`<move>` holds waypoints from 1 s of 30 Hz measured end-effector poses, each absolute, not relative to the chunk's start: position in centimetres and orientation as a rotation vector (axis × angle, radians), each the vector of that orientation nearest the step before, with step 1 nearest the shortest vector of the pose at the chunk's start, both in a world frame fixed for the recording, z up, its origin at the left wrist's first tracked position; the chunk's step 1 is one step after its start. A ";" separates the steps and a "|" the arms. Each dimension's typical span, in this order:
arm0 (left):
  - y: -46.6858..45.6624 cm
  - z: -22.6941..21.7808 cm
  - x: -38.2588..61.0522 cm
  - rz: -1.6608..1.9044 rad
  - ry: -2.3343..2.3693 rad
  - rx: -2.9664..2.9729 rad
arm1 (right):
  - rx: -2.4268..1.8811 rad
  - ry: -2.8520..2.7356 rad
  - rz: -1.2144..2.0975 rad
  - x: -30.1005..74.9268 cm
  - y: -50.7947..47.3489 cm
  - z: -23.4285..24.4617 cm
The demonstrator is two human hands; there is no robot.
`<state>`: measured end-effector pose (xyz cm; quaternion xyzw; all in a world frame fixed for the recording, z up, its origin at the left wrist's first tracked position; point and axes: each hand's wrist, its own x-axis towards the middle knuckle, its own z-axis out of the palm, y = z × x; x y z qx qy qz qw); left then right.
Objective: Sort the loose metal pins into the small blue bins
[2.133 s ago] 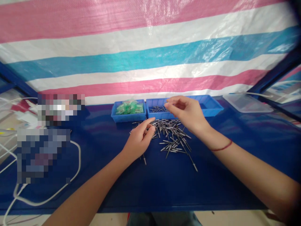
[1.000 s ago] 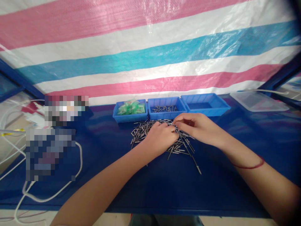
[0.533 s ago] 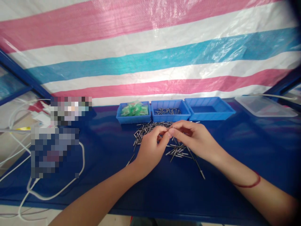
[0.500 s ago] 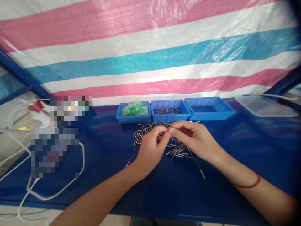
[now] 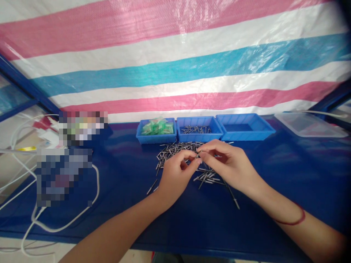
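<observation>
My left hand (image 5: 177,175) and my right hand (image 5: 227,162) meet at their fingertips over a pile of pop rivets (image 5: 175,151). Both hands are closed in a pinch. Between the fingertips shows a small dark metal piece, which looks like a pop rivet (image 5: 198,155); the fingers cover most of it. Below the hands lies a smaller heap of silver-bodied rivets (image 5: 207,177). One long rivet (image 5: 233,197) points toward the front edge, and a few loose ones lie left of my left wrist.
Three blue bins stand in a row behind the pile: one with green-printed packets (image 5: 157,127), one with rivets (image 5: 196,129), and a right-hand bin (image 5: 246,126). A translucent lid (image 5: 307,124) lies at the far right. White cables (image 5: 97,186) and blurred items occupy the left.
The fingertips have parted slightly, and the small metal piece between them shows more now. Both hands stay over the pile.
</observation>
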<state>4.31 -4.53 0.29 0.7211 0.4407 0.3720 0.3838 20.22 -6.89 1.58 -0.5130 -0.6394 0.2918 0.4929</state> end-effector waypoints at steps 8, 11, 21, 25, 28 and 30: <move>-3.4 0.0 3.8 1.032 1.124 1.784 | -1.255 -1.850 0.523 21.4 -6.3 2.1; -3.2 0.3 3.7 1.034 1.111 1.749 | -1.251 -1.900 0.559 21.4 -6.0 1.8; -1.3 0.1 2.8 1.161 1.107 1.614 | -1.598 -1.798 -0.068 22.7 -0.5 2.6; -0.9 0.7 2.2 0.998 1.173 1.887 | -1.696 -1.800 -0.165 22.4 -0.2 2.9; -0.7 1.5 1.6 0.692 1.133 2.238 | -1.674 -1.817 -0.107 22.2 -1.9 2.8; -0.5 2.0 1.0 0.540 1.126 2.412 | -1.654 -1.831 -0.032 22.3 -3.2 2.5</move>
